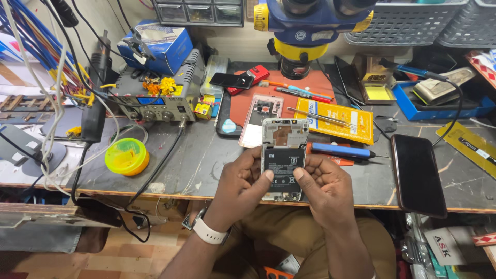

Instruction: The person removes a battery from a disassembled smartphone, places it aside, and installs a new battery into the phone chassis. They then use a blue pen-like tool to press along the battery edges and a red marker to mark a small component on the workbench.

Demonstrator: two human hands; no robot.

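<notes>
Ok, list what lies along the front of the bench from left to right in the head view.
Yellow round tub → left hand → opened phone with its battery showing → right hand → dark phone lying screen up.

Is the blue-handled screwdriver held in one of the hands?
No, the blue-handled screwdriver lies on the bench, while the left hand and right hand both hold the opened phone.

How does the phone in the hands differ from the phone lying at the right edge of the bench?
The opened phone has its back cover off, so the black battery and inner parts show; the dark phone is closed, showing a plain black face. The opened phone is held by the left hand and right hand; the dark phone lies untouched on the bench. Both are slim rectangles.
</notes>
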